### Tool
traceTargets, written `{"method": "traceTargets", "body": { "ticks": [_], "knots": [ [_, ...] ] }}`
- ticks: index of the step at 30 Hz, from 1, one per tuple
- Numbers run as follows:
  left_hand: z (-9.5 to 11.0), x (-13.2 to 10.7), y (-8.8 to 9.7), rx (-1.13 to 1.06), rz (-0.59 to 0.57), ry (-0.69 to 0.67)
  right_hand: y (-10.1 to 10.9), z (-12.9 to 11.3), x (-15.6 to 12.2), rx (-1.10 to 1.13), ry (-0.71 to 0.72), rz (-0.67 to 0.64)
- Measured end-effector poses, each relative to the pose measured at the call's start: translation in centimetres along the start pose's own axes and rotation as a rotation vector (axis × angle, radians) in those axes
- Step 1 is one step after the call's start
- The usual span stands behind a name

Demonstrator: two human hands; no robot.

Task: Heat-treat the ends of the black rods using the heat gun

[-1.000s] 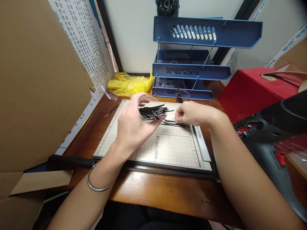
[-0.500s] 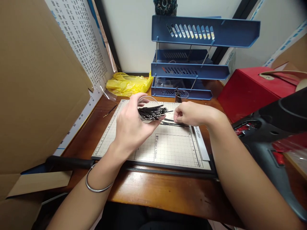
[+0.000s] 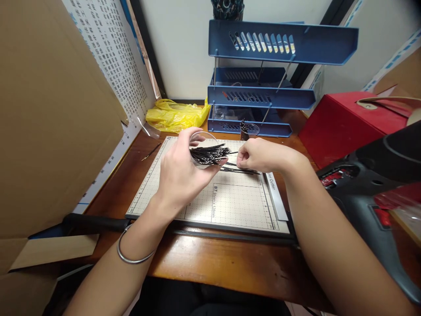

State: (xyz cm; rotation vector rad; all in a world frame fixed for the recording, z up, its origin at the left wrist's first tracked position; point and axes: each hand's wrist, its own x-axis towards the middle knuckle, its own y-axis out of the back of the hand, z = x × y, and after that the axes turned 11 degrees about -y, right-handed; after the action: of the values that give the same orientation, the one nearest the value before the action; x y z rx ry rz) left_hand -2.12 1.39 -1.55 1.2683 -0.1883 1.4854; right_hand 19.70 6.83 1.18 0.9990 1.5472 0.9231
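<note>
My left hand is wrapped round a clear plastic cup tipped on its side, with a bundle of thin black sticks poking out toward the right. My right hand is pinched over several loose black sticks that lie on the gridded board of a paper cutter. The two hands are close together above the far half of the board.
A second small cup of black sticks stands by a blue three-tier letter tray. A yellow plastic bag lies far left, cardboard on the left, a red box and a black tool on the right.
My right hand has shifted slightly to the left along the loose sticks; my left hand and the cup have barely moved.
</note>
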Motion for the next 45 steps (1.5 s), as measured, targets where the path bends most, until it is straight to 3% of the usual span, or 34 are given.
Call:
{"method": "traceTargets", "body": {
  "ticks": [10, 38, 45],
  "knots": [
    [-0.1, 0.0, 0.0, -0.007, 0.0, -0.013, 0.9, -0.8, -1.2, 0.046, 0.017, -0.028],
    [0.0, 0.0, 0.0, 0.005, -0.019, -0.021, 0.9, -0.3, -1.1, 0.08, 0.021, -0.003],
    [0.2, 0.0, 0.1, 0.016, -0.02, -0.016, 1.4, -0.5, -1.4, 0.111, 0.038, 0.076]
  ]
}}
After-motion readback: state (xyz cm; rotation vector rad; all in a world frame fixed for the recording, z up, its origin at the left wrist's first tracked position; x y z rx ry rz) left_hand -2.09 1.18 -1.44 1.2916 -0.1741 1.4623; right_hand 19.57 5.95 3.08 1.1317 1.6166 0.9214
